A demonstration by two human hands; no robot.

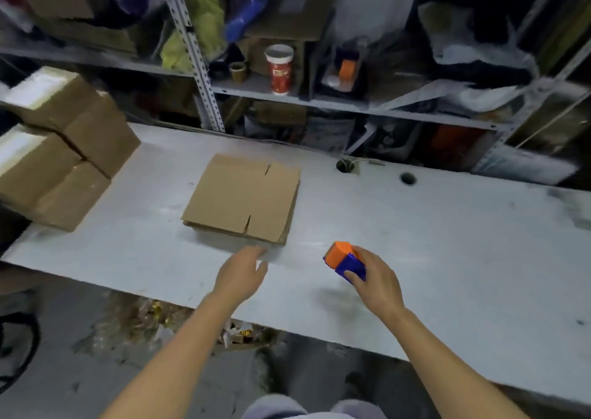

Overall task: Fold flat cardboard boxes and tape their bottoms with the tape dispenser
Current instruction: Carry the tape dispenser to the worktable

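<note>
Flat brown cardboard boxes [243, 199] lie in a low stack in the middle of the grey-white tabletop [447, 242]. The top sheet is unfolded, its flap slits plain to see. Nothing in that pile is opened up yet, so the next box has not been begun.

The left hand [241, 274] is stretched out just short of the stack's near edge, fingers straight and relaxed, holding nothing. It looks ready to take the top sheet. To its right, the right hand [374, 279] has its fingers wrapped round an orange and blue plastic tape dispenser [345, 260], low over the tabletop and apart from the stack.

Out at the left end, folded brown cardboard boxes [57, 150] are piled up, with a pale glossy strip on their upper faces that reads as tape. I'd call those finished, so part of the job is behind us, while the whole flat pile remains to be folded and taped.

Behind the tabletop stands a cluttered metal shelf [351, 106], a red paper cup [279, 70] among its contents.
</note>
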